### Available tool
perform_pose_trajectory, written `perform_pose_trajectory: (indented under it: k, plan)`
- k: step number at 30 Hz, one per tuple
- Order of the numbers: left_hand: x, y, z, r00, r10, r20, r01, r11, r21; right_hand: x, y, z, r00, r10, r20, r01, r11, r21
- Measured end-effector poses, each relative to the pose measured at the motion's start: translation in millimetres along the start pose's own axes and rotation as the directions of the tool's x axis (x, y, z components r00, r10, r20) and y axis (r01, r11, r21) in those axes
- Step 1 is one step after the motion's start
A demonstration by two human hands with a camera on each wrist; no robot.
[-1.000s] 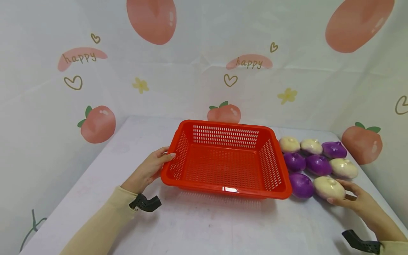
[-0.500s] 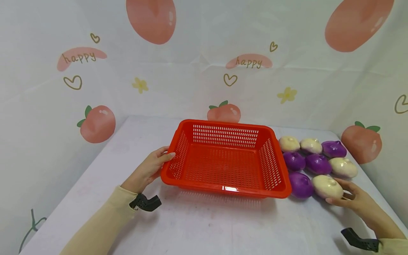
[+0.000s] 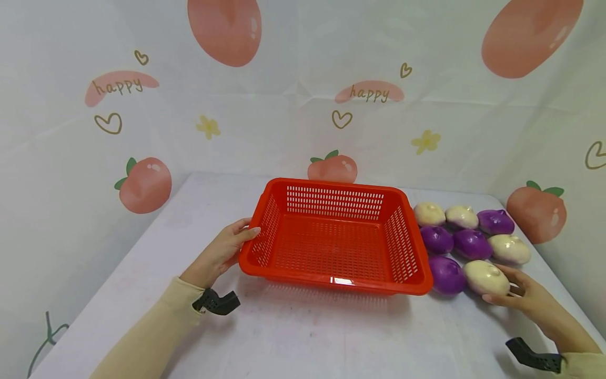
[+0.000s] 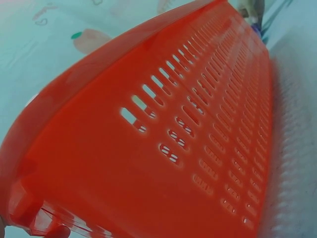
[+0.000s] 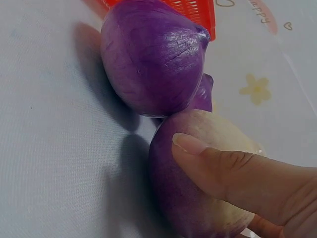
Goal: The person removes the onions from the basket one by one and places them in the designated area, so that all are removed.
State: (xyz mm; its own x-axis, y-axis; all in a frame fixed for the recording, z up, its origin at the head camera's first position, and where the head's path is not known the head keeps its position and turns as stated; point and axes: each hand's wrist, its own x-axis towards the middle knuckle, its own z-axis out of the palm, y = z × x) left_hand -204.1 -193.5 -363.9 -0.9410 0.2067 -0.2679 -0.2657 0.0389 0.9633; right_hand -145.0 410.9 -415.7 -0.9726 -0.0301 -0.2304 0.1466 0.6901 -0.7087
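Note:
An empty red slotted basket stands mid-table. My left hand grips its left rim, thumb on top; the left wrist view is filled by the basket's wall. At the near right, my right hand curls round a cream onion, thumb on its near side and fingers behind it. In the right wrist view the thumb presses on that onion, and a purple onion touches it on the basket side.
Several purple and cream onions lie in rows right of the basket, among them a purple one beside the held onion and a cream one behind it. The white table is backed by printed cloth walls behind and at both sides.
The right hand and the cream onion have shifted very slightly to the left. The left hand and the basket have not moved.

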Motion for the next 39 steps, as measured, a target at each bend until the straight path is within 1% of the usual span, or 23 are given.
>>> perform_pose_trajectory:
  k: [6,14,21,25,32,39]
  plan:
    - [0.9,-0.2,0.0,1.000,-0.005,-0.013,0.006,1.000,0.010,1.1,-8.4,-2.0,0.998,0.035,0.048,-0.036,0.999,0.006]
    - [1.0,0.4,-0.1,1.000,-0.007,-0.012,0.007,1.000,0.016,2.1,-10.5,-3.4,0.996,0.060,0.066,-0.059,0.998,-0.021]
    - [1.2,0.6,0.3,1.000,-0.009,-0.019,0.009,1.000,0.014,1.9,-7.5,-2.6,0.997,0.045,0.061,-0.044,0.999,-0.012]
    - [1.3,0.1,0.3,1.000,0.002,-0.012,-0.002,1.000,0.018,1.0,-7.1,-2.2,0.998,0.034,0.060,-0.034,0.999,-0.006]
    - [1.6,-0.8,0.1,1.000,0.025,-0.006,-0.025,1.000,0.012,0.5,-8.5,-3.1,0.997,0.046,0.067,-0.046,0.999,-0.009]
    - [1.4,-0.2,0.1,1.000,0.016,-0.011,-0.015,1.000,0.009,0.6,-6.9,-2.7,0.997,0.039,0.066,-0.039,0.999,-0.002]
